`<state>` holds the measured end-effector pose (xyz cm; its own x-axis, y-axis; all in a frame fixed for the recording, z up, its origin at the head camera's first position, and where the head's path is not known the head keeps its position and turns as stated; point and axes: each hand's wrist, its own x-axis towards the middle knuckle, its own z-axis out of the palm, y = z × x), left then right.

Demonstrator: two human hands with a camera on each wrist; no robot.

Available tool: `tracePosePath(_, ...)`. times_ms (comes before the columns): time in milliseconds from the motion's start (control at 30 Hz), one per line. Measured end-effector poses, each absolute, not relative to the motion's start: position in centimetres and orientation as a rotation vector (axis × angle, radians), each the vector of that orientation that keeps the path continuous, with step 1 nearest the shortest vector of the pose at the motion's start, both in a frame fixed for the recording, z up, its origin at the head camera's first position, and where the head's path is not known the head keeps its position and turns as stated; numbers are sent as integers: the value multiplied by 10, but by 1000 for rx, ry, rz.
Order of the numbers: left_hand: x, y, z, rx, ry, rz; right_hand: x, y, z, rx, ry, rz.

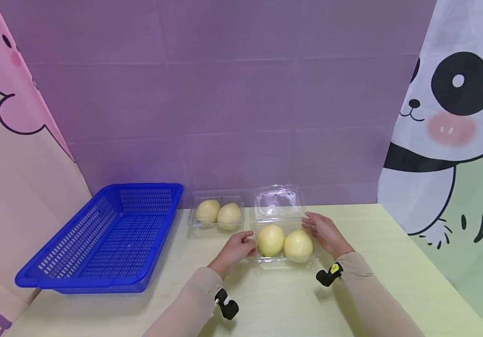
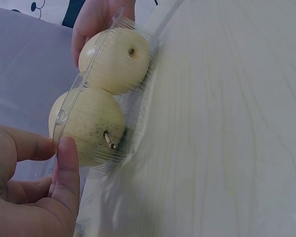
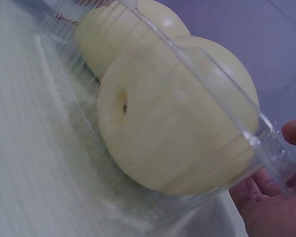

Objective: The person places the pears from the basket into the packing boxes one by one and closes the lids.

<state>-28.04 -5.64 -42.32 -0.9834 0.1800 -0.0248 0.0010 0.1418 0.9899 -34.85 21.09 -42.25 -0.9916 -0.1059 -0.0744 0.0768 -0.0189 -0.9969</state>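
A clear plastic clamshell box (image 1: 284, 260) stands with its lid (image 1: 278, 203) raised at the back. Two round pale-yellow pears, a left one (image 1: 271, 240) and a right one (image 1: 298, 245), sit side by side in its base. At the left end, my left hand (image 1: 236, 250) pinches the box's rim between thumb (image 2: 67, 165) and fingers. My right hand (image 1: 325, 233) is at the right end, its fingers against the side wall. In the right wrist view the right thumb (image 3: 295, 132) stands off the rim corner, with the fingers below it.
A second clear box (image 1: 195, 223) holding two pears (image 1: 207, 211) stands behind and to the left. The large blue plastic basket (image 1: 136, 281) takes up the table's left side. A purple cloth (image 1: 233, 93) hangs along the table's back edge.
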Motion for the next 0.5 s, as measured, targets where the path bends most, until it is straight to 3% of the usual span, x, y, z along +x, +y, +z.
tracePosePath(500, -281, -54, -425, 154, 2264, 1976, -352, 211, -422, -14, 2091, -2191)
